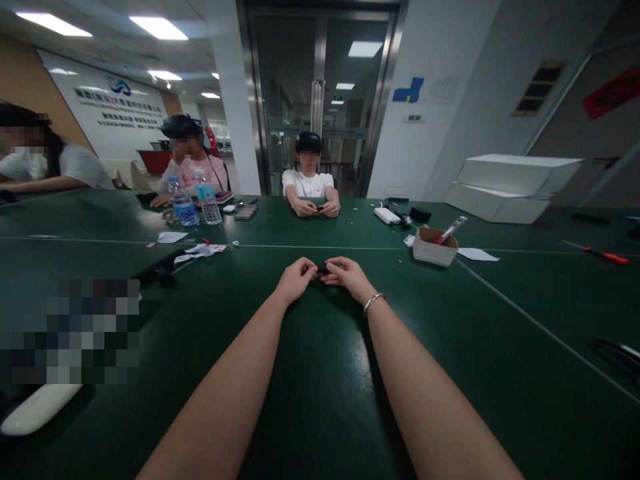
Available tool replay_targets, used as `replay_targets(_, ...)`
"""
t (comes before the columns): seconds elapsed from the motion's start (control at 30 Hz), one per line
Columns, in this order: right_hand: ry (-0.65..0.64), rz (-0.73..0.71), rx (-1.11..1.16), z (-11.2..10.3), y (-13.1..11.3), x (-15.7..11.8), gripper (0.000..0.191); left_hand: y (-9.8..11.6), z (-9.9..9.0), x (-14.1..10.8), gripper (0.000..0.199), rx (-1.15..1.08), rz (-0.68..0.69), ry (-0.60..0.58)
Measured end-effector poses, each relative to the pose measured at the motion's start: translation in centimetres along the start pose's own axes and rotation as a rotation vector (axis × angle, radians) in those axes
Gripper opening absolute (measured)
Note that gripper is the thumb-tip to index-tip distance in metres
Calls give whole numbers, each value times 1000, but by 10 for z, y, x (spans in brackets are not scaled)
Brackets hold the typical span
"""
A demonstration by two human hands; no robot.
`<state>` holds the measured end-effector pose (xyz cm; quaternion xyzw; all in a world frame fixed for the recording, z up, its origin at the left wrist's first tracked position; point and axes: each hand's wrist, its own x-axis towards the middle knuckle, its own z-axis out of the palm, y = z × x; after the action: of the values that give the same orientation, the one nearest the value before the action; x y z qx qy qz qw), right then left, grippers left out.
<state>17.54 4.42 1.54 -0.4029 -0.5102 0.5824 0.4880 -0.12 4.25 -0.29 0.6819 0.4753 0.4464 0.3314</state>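
Both my arms reach forward over a dark green table [320, 400]. My left hand [295, 279] and my right hand [347, 276] meet at the table's middle, and both pinch a small black part [323, 268] between their fingertips. The part is mostly covered by my fingers, so its shape is unclear. A silver bracelet [373, 303] circles my right wrist.
A small cardboard box [434, 247] with a red-tipped tool in it stands to the right, beside paper scraps. Water bottles [183, 201] stand far left. A black tool [159, 268] lies left. White boxes [510, 187] are stacked far right. A red screwdriver [603, 254] lies right. Three people sit opposite.
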Motion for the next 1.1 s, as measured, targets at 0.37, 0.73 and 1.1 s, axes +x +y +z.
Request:
replay_targets(0.37,25,35,5,1,-2,-1,3,9,1,-3,17,-77,8,-9)
replay_targets(0.73,1,14,-6,-2,0,-1,6,1,0,2,21,-41,-57,-24)
replay_targets(1.1,-8,9,-23,-3,1,0,8,1,0,4,21,-25,-103,-34)
